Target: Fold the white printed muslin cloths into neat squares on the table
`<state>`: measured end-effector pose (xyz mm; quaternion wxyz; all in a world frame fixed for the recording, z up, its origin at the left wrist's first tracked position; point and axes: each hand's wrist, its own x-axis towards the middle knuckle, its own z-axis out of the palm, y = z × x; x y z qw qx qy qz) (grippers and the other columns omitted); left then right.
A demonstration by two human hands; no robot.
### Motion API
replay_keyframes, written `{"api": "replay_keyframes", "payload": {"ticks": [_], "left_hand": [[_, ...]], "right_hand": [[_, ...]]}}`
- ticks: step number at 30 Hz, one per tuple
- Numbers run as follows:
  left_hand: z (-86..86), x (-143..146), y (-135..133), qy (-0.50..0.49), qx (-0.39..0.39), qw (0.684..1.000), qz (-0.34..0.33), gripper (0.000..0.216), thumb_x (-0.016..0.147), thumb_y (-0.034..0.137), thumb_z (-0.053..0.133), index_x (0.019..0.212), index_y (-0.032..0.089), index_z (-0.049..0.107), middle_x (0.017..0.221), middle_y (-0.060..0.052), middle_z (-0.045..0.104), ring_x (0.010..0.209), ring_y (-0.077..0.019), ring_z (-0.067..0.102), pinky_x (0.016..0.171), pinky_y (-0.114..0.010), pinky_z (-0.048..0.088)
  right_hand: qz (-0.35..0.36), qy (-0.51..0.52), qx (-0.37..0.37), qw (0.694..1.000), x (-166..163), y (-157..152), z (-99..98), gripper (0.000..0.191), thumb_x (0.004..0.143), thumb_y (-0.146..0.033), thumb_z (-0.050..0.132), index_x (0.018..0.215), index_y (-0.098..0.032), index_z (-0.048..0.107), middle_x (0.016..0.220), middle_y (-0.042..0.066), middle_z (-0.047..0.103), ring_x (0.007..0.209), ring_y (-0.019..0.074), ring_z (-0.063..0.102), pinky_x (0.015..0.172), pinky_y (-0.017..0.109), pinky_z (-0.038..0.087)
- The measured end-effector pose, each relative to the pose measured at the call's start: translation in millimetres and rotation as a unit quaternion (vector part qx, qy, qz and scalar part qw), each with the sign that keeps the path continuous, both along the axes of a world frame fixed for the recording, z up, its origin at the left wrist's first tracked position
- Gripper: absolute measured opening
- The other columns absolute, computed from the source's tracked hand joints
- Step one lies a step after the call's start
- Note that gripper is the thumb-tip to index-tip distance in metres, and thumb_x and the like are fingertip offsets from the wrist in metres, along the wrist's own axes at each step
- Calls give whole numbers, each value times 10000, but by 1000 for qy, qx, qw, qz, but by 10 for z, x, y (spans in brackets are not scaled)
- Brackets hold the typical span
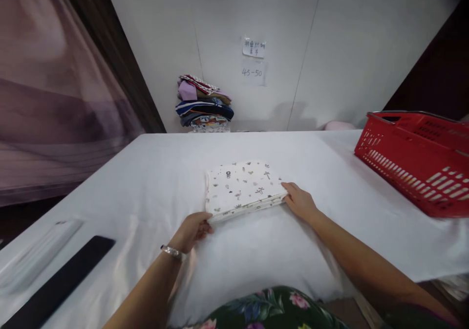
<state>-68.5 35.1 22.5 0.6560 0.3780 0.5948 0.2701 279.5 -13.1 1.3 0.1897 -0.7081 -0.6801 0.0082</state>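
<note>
A folded white cloth [244, 185] printed with small palm trees and other little figures lies in the middle of the white-covered table [161, 172]. Its layered front edge faces me, slightly raised at the right. My left hand [192, 229], with a bracelet at the wrist, pinches the near left corner between thumb and fingers. At the near right corner, my right hand [298, 201] grips the layers, thumb on top and fingers partly hidden.
A red plastic basket [414, 160] stands on the table at the right. At the left lie a long black strip [62, 280] and a white flat packet [38, 253]. Folded clothes [205, 104] are piled beyond the far edge, against a wall with paper signs [253, 60].
</note>
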Motion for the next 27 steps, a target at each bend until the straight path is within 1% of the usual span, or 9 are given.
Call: {"api": "replay_keyframes", "payload": {"ticks": [4, 7, 9, 11, 13, 15, 20, 23, 27], "left_hand": [[-56, -19, 3, 115, 58, 989, -74, 212, 643, 343, 572, 682, 136, 545, 425, -20, 533, 418, -139, 523, 386, -196, 318], [-43, 0, -11, 153, 72, 982, -79, 189, 659, 334, 540, 673, 145, 537, 377, -10, 507, 374, -133, 490, 383, -202, 325], [-19, 10, -29, 134, 68, 986, -68, 181, 652, 330, 550, 649, 152, 518, 379, 5, 491, 370, -126, 489, 379, -197, 325], [14, 9, -47, 94, 54, 993, -52, 186, 641, 329, 567, 635, 155, 503, 415, 15, 489, 381, -123, 504, 368, -190, 312], [54, -3, -52, 50, 43, 997, -39, 189, 633, 322, 584, 626, 156, 493, 452, 21, 486, 396, -123, 520, 361, -185, 303], [85, -24, -42, 25, 41, 998, -30, 184, 635, 304, 592, 610, 159, 481, 457, 25, 471, 401, -123, 524, 359, -183, 299], [49, -64, 7, 74, 35, 995, -50, 183, 635, 274, 598, 562, 166, 468, 403, 20, 461, 363, -126, 495, 359, -192, 296], [4, -62, 1, 137, 46, 986, -85, 169, 659, 296, 567, 569, 171, 497, 374, -3, 482, 381, -150, 505, 394, -215, 339], [50, -81, -71, 265, 125, 948, -122, 179, 688, 302, 531, 559, 180, 510, 457, -32, 545, 458, -181, 542, 491, -264, 391]], "right_hand": [[4, 8, -13, 1000, 22, -104, -67, 431, 839, -217, 377, 1265, -218, 445, 1217, 48, 524, 977, 194, 567, 769, 305, 471], [12, 30, -42, 999, 87, -135, -108, 442, 840, -256, 388, 1279, -235, 431, 1214, 44, 532, 1006, 201, 562, 810, 331, 474], [31, 39, -56, 997, 116, -146, -61, 466, 837, -279, 399, 1301, -244, 410, 1276, 49, 492, 1099, 216, 518, 879, 359, 455], [63, 45, -34, 996, 88, -158, 55, 509, 844, -305, 399, 1349, -258, 351, 1393, 41, 370, 1245, 225, 390, 980, 382, 391], [91, 44, 9, 995, -4, -164, 188, 565, 865, -343, 381, 1407, -271, 240, 1474, 14, 216, 1344, 216, 215, 1060, 388, 299], [118, 22, 11, 993, -123, -148, 257, 610, 884, -402, 359, 1438, -275, 140, 1493, 1, 149, 1369, 214, 121, 1099, 410, 216], [177, -64, -109, 976, -226, -69, 28, 665, 868, -544, 356, 1437, -252, 176, 1478, 36, 197, 1360, 251, 152, 1103, 477, 153], [184, -76, -113, 974, -166, -76, -101, 651, 881, -536, 327, 1439, -239, 174, 1484, 30, 162, 1364, 236, 135, 1104, 470, 164], [181, -72, -119, 974, -149, -97, -46, 652, 878, -556, 323, 1436, -249, 186, 1482, 27, 162, 1363, 242, 138, 1099, 491, 175]]}}
